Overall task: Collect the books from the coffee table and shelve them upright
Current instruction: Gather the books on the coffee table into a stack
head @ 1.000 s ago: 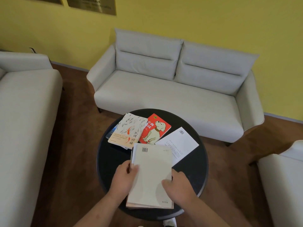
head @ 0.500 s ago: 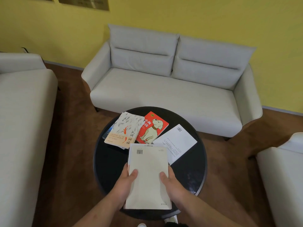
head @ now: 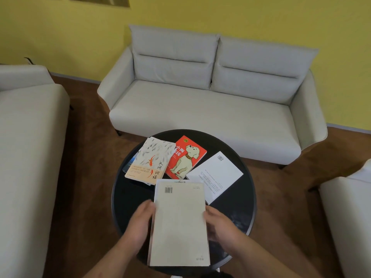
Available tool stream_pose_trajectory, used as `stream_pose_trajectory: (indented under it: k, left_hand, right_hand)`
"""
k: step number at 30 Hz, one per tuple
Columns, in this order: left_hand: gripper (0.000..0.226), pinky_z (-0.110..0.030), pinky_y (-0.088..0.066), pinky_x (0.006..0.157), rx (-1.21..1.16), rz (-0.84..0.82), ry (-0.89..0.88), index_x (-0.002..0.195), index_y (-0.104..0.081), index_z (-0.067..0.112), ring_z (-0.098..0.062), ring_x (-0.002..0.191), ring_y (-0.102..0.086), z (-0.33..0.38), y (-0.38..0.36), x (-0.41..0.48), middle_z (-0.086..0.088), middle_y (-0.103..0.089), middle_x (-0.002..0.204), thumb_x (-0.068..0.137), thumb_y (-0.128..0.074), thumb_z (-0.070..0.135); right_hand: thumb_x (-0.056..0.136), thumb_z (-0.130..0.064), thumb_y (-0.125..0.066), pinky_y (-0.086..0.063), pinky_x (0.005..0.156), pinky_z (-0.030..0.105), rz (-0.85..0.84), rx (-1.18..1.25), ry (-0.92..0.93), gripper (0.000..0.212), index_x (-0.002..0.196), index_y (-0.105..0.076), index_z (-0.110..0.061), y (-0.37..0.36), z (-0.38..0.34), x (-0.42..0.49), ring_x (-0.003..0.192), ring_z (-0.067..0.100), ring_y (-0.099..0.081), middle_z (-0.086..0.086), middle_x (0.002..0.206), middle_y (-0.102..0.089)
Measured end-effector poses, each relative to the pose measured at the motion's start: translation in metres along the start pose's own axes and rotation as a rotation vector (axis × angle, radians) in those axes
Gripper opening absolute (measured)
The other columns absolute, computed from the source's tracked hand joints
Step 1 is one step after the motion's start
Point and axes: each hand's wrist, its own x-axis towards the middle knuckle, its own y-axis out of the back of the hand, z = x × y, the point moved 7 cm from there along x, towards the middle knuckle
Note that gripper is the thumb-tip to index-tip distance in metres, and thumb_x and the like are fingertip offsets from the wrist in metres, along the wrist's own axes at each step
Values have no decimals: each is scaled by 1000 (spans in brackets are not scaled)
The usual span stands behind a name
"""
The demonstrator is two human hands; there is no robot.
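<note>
The cream book (head: 178,223), back cover up, is over the near side of the round black table (head: 120,199). The left hand (head: 140,223) grips its left edge and the right hand (head: 220,225) its right edge; blur hides the fingers, probably curled under it. Behind it the fish-cover book (head: 150,159), the red dog book (head: 186,157) and the white book (head: 216,175) lie flat

Round black coffee table (head: 132,199), books spread on it: a fish-print book (head: 150,160) on top of a blue book (head: 129,164), a red dog book (head: 185,157) right beside it, and a white book (head: 217,175) back cover up. Cream book (head: 179,221) at the near edge, can't tell if it's resting down.
</note>
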Motion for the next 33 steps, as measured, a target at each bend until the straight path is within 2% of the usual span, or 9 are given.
stream_pose_trajectory:
  k: [4,7,10,12,17,20,24,28,33]
  left_hand:
    - [29,-42,-52,97,209,279,-97,124,-58,20,-21,114,-60,40,45,51,-1,-62,124,103,-46,37]
    - [28,-31,-55,85,498,351,-193,126,-60,16,-23,116,-64,66,61,93,-6,-63,132,102,-51,27]
    - [32,-38,-55,93,702,280,-218,130,-59,16,-27,119,-63,69,63,129,-7,-64,132,101,-49,23]
    - [37,-37,-52,95,785,208,-155,135,-56,17,-25,117,-61,60,64,149,-8,-62,134,103,-43,29]
    - [33,-28,-51,72,741,329,-40,120,-62,5,-20,90,-63,56,75,169,-15,-64,121,96,-61,27]
    - [35,-35,-53,72,585,371,30,115,-55,5,-23,91,-63,54,75,172,-7,-64,106,89,-72,22]
    - [43,-41,-57,83,270,302,112,109,-63,7,-25,98,-68,42,72,182,-5,-70,108,74,-86,15]
    - [20,-44,-57,82,3,217,110,115,-62,11,-28,106,-67,52,61,176,-10,-70,116,95,-63,8]
    - [21,-47,-59,82,-187,177,7,122,-57,10,-31,108,-68,71,61,152,-12,-70,116,102,-53,9]
  right_hand:
    - [108,-39,-39,-51,99,37,264,-266,105,34,129,-61,-22,37,-32,29,122,24,-62,7,143,-60]
    - [106,-50,-33,-21,125,49,174,-839,167,54,158,-28,-35,38,-47,66,155,31,-21,-1,169,-19]
    - [83,-84,0,-15,126,58,57,-1249,73,90,161,-3,-39,47,-26,95,157,33,0,0,171,6]
    - [91,-78,-3,-12,125,60,73,-1374,29,81,161,-1,-38,58,-7,100,157,28,10,-5,169,13]
    - [104,-55,-34,-26,122,49,287,-1293,149,53,149,-41,-30,76,-9,88,153,28,-23,-2,166,-25]
    - [102,-48,-44,-49,101,33,376,-1216,130,38,128,-59,-25,90,-16,83,108,16,-46,0,136,-53]
    - [99,-38,-58,-51,103,38,483,-980,-42,46,142,-46,-28,109,-9,95,116,26,-51,9,137,-47]
    - [79,-54,-76,-57,92,52,780,-484,-272,75,128,-38,-11,130,14,97,111,36,-59,18,127,-52]
    - [67,-64,-81,-56,86,43,833,-204,-387,89,121,-36,-10,125,18,99,103,31,-60,16,117,-54]
